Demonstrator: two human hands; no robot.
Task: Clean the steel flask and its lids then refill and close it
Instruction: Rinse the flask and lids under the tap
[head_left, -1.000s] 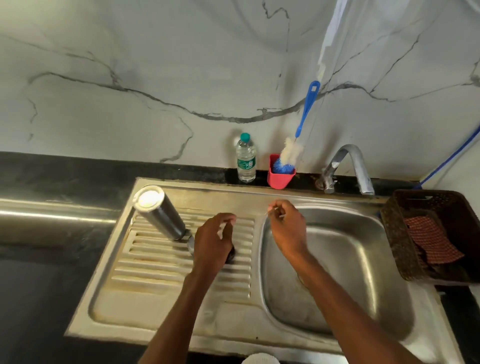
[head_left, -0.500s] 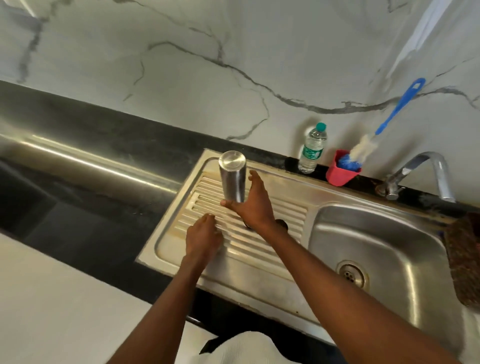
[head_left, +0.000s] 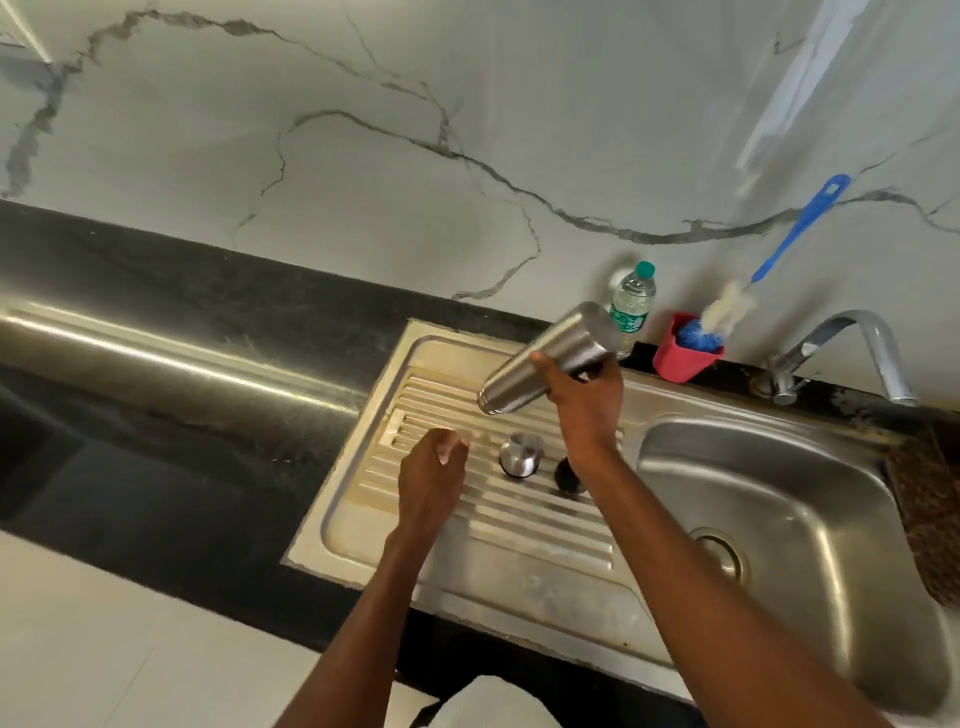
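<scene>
The right hand (head_left: 584, 400) has the steel flask (head_left: 545, 358) gripped around its body, fingers and thumb curled round it, holding it up in the air above the ribbed draining board (head_left: 467, 525); the flask is tilted, its open mouth pointing down and left toward the board, its closed base up toward the wall; the left hand (head_left: 431, 478) hovers low over the board's left part, fingers loosely bent and holding nothing; just right of that hand a steel lid (head_left: 521, 455) stands on the ribs, and right again, partly hidden by the right forearm, sits a black lid (head_left: 567, 475); both lids are below the flask and apart from it. Beyond the board, against the marble wall, stands a plastic water bottle (head_left: 631, 306); to its right a red cup (head_left: 680, 353) holds a blue-handled bottle brush (head_left: 769, 260); further right of the board, the tap (head_left: 852, 353) arches over the sink basin (head_left: 779, 509); a brown basket (head_left: 930, 514) shows at the basin's far edge.
</scene>
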